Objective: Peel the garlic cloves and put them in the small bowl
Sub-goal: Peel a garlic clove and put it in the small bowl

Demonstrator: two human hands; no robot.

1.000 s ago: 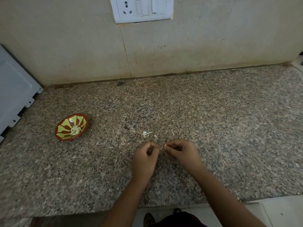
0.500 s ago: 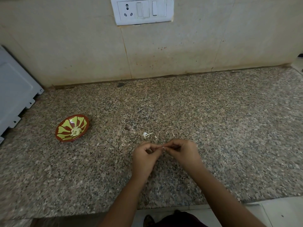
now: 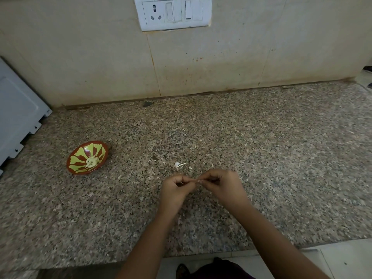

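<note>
A small red bowl with a yellow-green pattern (image 3: pixel 77 158) sits on the granite counter at the left, with several peeled garlic cloves (image 3: pixel 92 161) inside. My left hand (image 3: pixel 175 190) and my right hand (image 3: pixel 221 186) meet fingertip to fingertip just above the counter's front middle. Both pinch a garlic clove (image 3: pixel 196 180) between them; it is almost fully hidden by the fingers. Bits of white garlic skin (image 3: pixel 179 165) lie on the counter just beyond the hands.
The speckled granite counter (image 3: pixel 261 158) ends at a front edge near my body. A white appliance panel (image 3: pixel 16 117) leans at the far left. A tiled wall with a switch plate (image 3: pixel 173 13) stands behind.
The hands have drawn closer together until the fingertips touch. The view has shifted slightly; the bowl and skins have stayed in place.
</note>
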